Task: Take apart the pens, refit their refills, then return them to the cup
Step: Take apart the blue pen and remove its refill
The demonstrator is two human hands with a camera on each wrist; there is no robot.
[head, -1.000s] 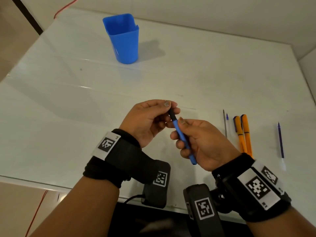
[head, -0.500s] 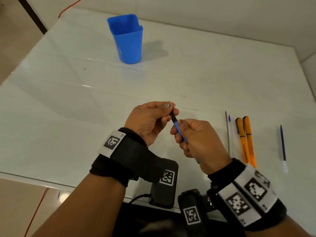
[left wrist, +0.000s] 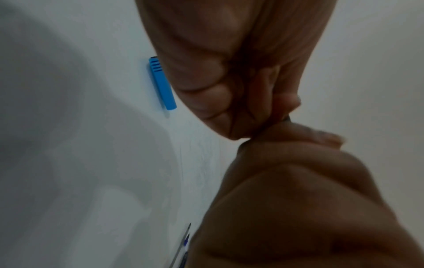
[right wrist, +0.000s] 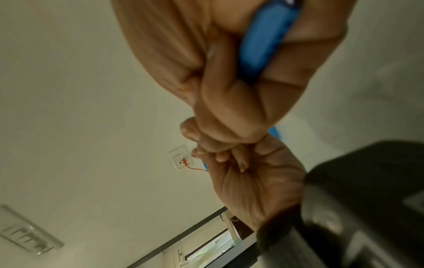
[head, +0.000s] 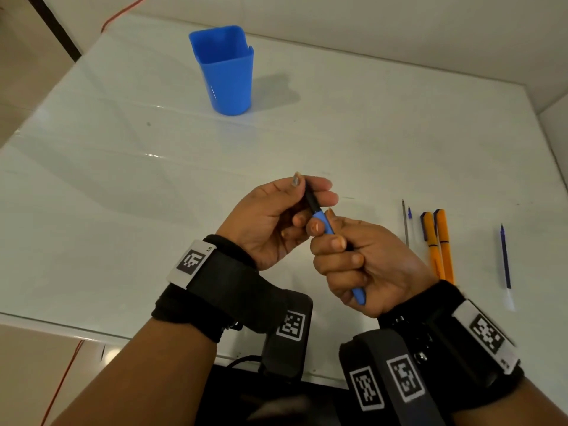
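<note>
We look down on a glossy white table (head: 368,142), smooth enough to mirror the light, where a pen job is under way. A square-mouthed blue plastic cup (head: 226,75) stands upright near the far edge, well apart from the work. Above the near edge, our right hand (head: 368,265) wraps its curled fingers round the barrel of a slim blue plastic pen (head: 325,224), while our left hand (head: 276,216) pinches the pen's black tip section between thumb and fingertips. We judge this to be the dismantling step: the next move calls for a twist or pull to part tip from barrel without bending the thin refill inside. Toward the right edge lie two orange plastic pens (head: 438,244) side by side, touching; just beside them two thin loose refills (head: 405,219); and farther right a dark blue refill (head: 505,259) on its own. The left wrist view shows a ribbed blue pen cap (left wrist: 161,83) flat on the table.
</note>
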